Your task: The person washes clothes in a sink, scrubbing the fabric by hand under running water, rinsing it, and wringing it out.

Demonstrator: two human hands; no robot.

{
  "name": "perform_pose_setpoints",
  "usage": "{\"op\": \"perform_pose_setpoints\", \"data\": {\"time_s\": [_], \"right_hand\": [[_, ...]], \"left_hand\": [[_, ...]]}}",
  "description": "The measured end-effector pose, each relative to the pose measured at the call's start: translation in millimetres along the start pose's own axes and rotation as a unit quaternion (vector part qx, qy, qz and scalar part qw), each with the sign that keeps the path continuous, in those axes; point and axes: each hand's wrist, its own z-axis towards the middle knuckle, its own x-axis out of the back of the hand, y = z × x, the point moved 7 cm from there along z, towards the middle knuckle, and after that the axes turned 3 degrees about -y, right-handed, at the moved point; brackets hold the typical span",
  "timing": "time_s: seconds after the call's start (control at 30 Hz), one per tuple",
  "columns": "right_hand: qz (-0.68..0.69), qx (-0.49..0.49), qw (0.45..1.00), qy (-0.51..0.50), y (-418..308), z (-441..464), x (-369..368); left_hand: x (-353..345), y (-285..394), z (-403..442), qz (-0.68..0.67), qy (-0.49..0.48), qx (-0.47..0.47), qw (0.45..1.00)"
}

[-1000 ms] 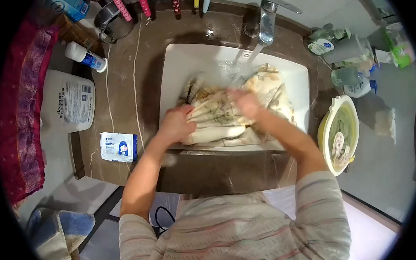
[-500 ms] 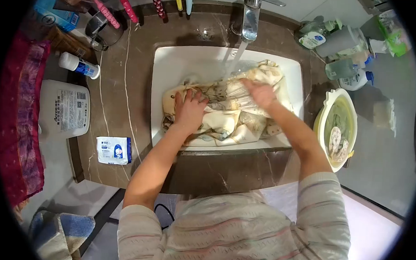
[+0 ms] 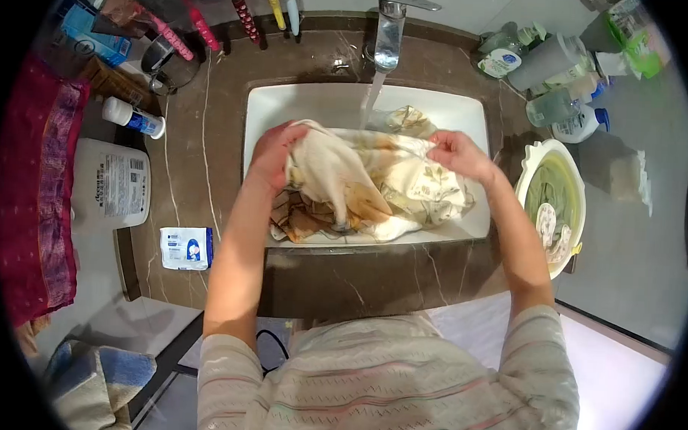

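A wet, cream patterned cloth (image 3: 421, 176) with brownish parts lies bunched in the white sink (image 3: 268, 102). My left hand (image 3: 276, 156) grips its upper left edge, fingers closed on the fabric. At the upper right, my right hand (image 3: 460, 154) pinches another part of the same cloth, so its top edge is stretched between both hands. Water runs from the metal faucet (image 3: 389, 42) behind the cloth. Another bunched bit of fabric shows near the stream; whether it belongs to the same piece I cannot tell.
A yellow-green basin (image 3: 521, 183) stands right of the sink, with bottles (image 3: 548, 108) behind it. On the left are a white-and-blue packet (image 3: 186, 248), a large white jug (image 3: 112, 183), a white-capped tube (image 3: 134, 118) and a clear mug (image 3: 169, 66). Toothbrushes (image 3: 245, 17) line the back.
Both hands have stopped pressing on the cloth and now hold its upper edge. The cloth has been lifted and turned, showing brownish parts at the lower left. The view has shifted slightly.
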Motion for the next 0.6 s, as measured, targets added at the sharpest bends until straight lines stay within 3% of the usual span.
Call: {"op": "perform_pose_setpoints", "data": {"time_s": [0.07,0.13,0.17,0.2,0.23,0.3,0.4,0.43,0.47,0.5,0.57,0.6], "right_hand": [[-0.068,0.061,0.996,0.002,-7.3,19.3,5.9],[-0.086,0.022,0.982,0.164,-10.4,50.1,-2.2],[-0.077,0.022,0.948,0.307,-3.9,69.9,-16.1],[-0.26,0.173,0.907,0.282,-26.4,77.4,-59.4],[-0.425,0.318,0.796,0.291,-43.3,75.6,-108.4],[-0.339,0.192,0.886,0.253,-67.1,69.8,-132.1],[-0.307,0.234,0.918,0.086,-10.6,101.9,-120.6],[-0.315,0.232,0.916,0.086,19.6,121.3,-99.9],[-0.389,0.148,0.9,0.131,15.9,116.0,-77.7],[-0.375,0.108,0.91,0.139,18.7,118.5,-72.4],[-0.337,0.024,0.928,0.156,27.0,121.6,-69.2],[-0.209,-0.047,0.96,0.178,21.6,113.4,-71.7]], "left_hand": [[58.7,-29.1,14.7,0.028,0.102,0.011,0.994],[77.0,-54.3,20.1,0.162,0.194,0.019,0.967],[86.6,-67.6,23.8,0.226,0.238,0.024,0.944],[100.8,-81.4,34.3,0.319,0.26,0.036,0.911],[104.2,-86.1,35.6,0.342,0.264,0.046,0.9],[110.2,-90.9,38.1,0.384,0.274,0.063,0.879],[91.8,-80.7,26.7,0.389,0.238,0.069,0.888],[88.9,-83.1,29.2,0.393,0.24,0.06,0.886],[85.7,-88.2,33.3,0.395,0.243,0.05,0.885],[84.9,-91.7,36.8,0.398,0.245,0.04,0.883],[91.4,-97.8,39.2,0.369,0.26,0.038,0.891],[94.0,-100.2,38.8,0.356,0.268,0.039,0.894]]}}
